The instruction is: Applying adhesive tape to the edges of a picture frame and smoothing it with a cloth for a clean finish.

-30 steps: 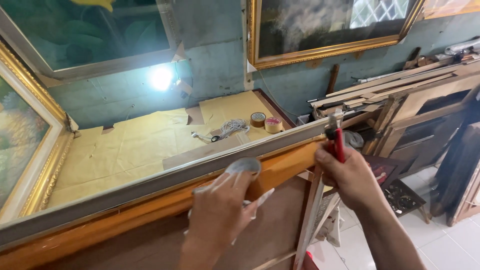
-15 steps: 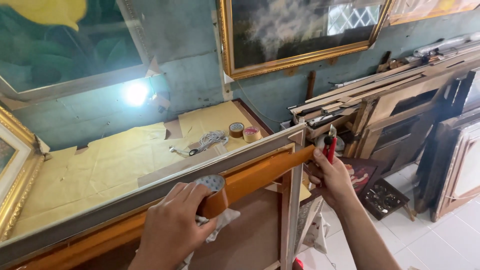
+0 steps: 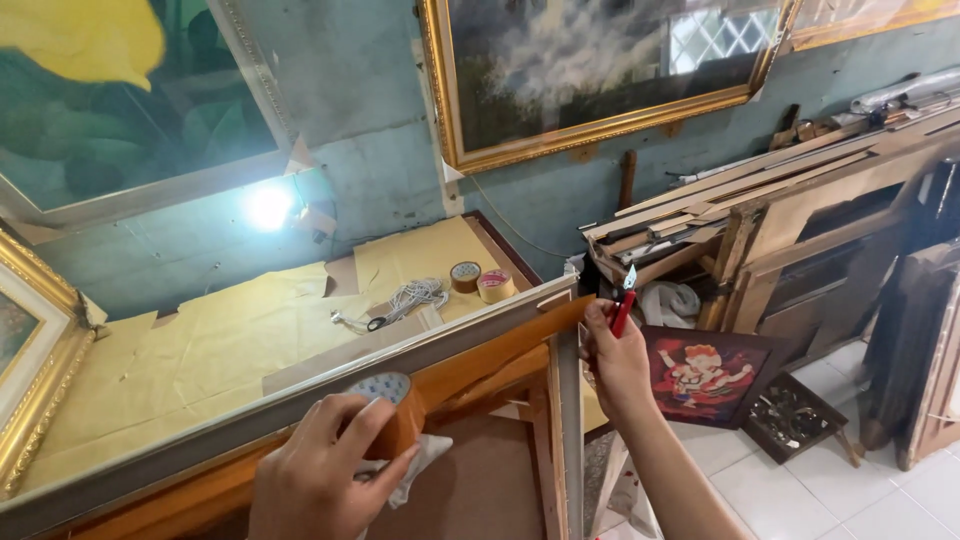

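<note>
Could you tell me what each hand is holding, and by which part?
Left hand grips the tape roll around its rim; right hand holds the red cutter by its handle.

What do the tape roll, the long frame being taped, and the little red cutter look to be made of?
The tape roll under the left hand looks like glossy brown plastic packing tape on a printed core. The frame seems to be wood with a silvery painted moulding, its back showing bare wooden bars. The cutter in the right hand has a red, probably plastic, handle and a pale, likely metal, blade.

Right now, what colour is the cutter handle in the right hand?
Red. The cutter in the right hand shows best in the head view.
</note>
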